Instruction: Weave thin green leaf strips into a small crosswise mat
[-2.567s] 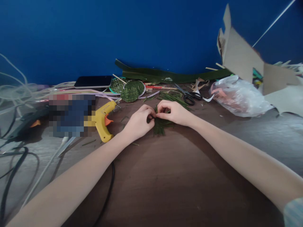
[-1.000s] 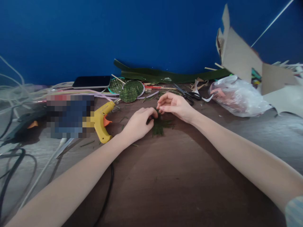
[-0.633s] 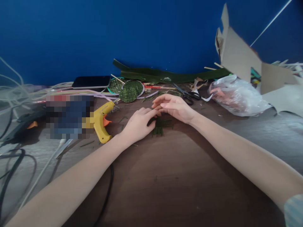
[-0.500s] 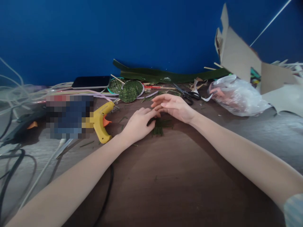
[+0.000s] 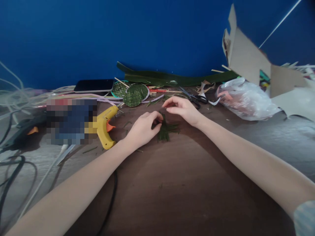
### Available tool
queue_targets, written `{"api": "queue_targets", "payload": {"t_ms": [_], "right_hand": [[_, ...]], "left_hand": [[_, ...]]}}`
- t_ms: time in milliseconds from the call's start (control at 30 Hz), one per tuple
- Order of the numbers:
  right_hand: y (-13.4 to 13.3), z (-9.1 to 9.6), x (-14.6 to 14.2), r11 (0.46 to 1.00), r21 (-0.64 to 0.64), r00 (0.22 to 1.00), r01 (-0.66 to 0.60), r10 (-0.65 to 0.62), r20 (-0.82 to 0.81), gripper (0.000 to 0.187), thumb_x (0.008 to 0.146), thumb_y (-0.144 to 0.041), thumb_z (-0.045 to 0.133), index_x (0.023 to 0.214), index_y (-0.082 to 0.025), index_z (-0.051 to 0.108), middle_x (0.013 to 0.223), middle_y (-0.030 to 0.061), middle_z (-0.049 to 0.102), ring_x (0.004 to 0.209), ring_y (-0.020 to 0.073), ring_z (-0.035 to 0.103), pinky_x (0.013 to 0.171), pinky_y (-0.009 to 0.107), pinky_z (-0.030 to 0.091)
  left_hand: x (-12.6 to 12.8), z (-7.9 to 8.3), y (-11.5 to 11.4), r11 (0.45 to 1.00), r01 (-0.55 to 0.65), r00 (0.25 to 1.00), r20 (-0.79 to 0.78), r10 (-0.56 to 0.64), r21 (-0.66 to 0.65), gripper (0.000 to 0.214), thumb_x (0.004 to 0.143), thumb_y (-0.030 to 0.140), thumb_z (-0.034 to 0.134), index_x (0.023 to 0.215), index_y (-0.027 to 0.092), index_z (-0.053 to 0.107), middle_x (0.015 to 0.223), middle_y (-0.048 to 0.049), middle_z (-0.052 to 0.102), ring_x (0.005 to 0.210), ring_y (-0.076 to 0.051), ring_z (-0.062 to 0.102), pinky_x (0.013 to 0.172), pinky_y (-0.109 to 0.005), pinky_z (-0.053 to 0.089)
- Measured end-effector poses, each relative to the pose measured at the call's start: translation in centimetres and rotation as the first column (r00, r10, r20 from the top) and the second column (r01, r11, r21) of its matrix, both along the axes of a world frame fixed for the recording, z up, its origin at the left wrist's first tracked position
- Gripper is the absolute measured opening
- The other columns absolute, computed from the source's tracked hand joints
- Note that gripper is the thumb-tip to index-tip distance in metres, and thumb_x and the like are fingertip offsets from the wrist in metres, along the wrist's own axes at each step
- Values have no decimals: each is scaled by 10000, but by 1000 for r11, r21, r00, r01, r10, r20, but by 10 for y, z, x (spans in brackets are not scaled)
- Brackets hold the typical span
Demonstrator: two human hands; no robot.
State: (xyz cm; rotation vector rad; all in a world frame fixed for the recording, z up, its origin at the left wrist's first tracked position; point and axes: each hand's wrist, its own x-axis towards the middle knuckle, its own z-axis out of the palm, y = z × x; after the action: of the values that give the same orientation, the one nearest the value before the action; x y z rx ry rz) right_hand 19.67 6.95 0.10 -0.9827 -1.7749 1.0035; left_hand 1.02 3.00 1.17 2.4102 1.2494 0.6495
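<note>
Narrow green leaf strips (image 5: 165, 133), crossed over each other like a small weave, lie on the brown table between my hands. At their left edge my left hand (image 5: 145, 127) rests on the table, its fingers curled and its thumb bent round the strips; its fingertips are partly hidden. My right hand (image 5: 183, 109) hovers just above and right of the strips, fingers curved and thumb a little apart, with nothing visible between them. Behind my hands lie round woven green pieces (image 5: 134, 95), one with a pale lilac rim.
A yellow glue gun (image 5: 104, 129) lies left of my left hand. Black-handled scissors (image 5: 197, 100), a long green leaf (image 5: 172, 78) and a clear plastic bag (image 5: 248, 100) lie behind. A cardboard box (image 5: 251, 59) stands at right. A black cable (image 5: 113, 193) crosses the front left.
My right hand has drawn slightly away from my left hand, leaving a gap between them. More of the green strips shows now, one end sticking up. My left hand has hardly moved.
</note>
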Motion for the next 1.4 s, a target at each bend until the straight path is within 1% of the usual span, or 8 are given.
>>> {"api": "queue_targets", "payload": {"t_ms": [100, 167, 267, 567, 667, 833, 1167, 1400], "right_hand": [[-2, -1, 0, 978, 205, 952, -45, -20, 305, 106, 691, -192, 575, 796, -197, 580, 944, 64, 583, 948, 217, 524, 829, 394, 427], [-3, -2, 1, 962, 262, 922, -78, -30, 387, 113, 702, -196, 583, 812, -202, 560, 960, 73, 569, 975, 228, 505, 866, 414, 413], [-1, -5, 2, 951, 289, 898, -106, -33, 439, 154, 711, -226, 614, 846, -209, 541, 974, 77, 553, 991, 236, 497, 904, 429, 401], [0, -2, 7, 957, 235, 864, -171, 31, 503, 235, 707, -308, 662, 875, -198, 541, 1036, 97, 541, 1062, 252, 483, 973, 452, 365], [0, -2, 7, 959, 227, 865, -169, 33, 500, 227, 709, -300, 660, 878, -206, 542, 1048, 93, 541, 1077, 252, 483, 980, 460, 360], [1, -3, 7, 956, 230, 868, -182, 47, 494, 218, 704, -285, 659, 872, -214, 540, 1055, 87, 547, 1082, 252, 491, 993, 468, 350], [-1, -5, 6, 965, 212, 879, -152, 34, 476, 230, 693, -263, 657, 867, -212, 515, 1048, 86, 537, 1069, 247, 482, 950, 459, 384], [0, -4, 7, 961, 221, 867, -169, 38, 496, 236, 697, -287, 652, 885, -213, 531, 1075, 94, 524, 1101, 255, 469, 983, 476, 360]], "left_hand": [[0, -1, 1, 1000, -10, 999, 43, 11, -29, 117, 770, 106, 539, 864, 174, 536, 837, -3, 628, 770, -137, 577, 754, -273, 463], [0, -2, 1, 999, -22, 998, 60, 25, -46, 105, 773, 118, 538, 860, 176, 528, 837, -2, 631, 767, -136, 585, 750, -275, 465], [-1, -3, 2, 997, -42, 996, 73, 47, -60, 102, 768, 117, 525, 847, 181, 523, 825, 4, 632, 759, -135, 592, 750, -278, 468], [-1, -2, 2, 994, -50, 993, 99, 60, -97, 134, 748, 83, 516, 833, 186, 517, 825, 14, 634, 745, -124, 599, 748, -273, 471], [-1, -1, 2, 991, -50, 993, 100, 62, -124, 121, 751, 130, 577, 835, 186, 512, 824, 13, 637, 753, -131, 602, 735, -275, 471], [-1, -1, 3, 988, -60, 995, 72, 70, -140, 200, 718, 173, 656, 849, 199, 507, 855, 15, 651, 785, -144, 601, 766, -299, 473], [0, -1, 2, 988, -64, 996, 59, 72, -140, 204, 720, 159, 656, 856, 197, 508, 861, 17, 650, 798, -145, 593, 766, -293, 462], [-1, -3, 3, 990, -53, 996, 62, 61, -131, 201, 726, 169, 649, 862, 200, 504, 855, 15, 647, 799, -146, 590, 762, -295, 463]]}}
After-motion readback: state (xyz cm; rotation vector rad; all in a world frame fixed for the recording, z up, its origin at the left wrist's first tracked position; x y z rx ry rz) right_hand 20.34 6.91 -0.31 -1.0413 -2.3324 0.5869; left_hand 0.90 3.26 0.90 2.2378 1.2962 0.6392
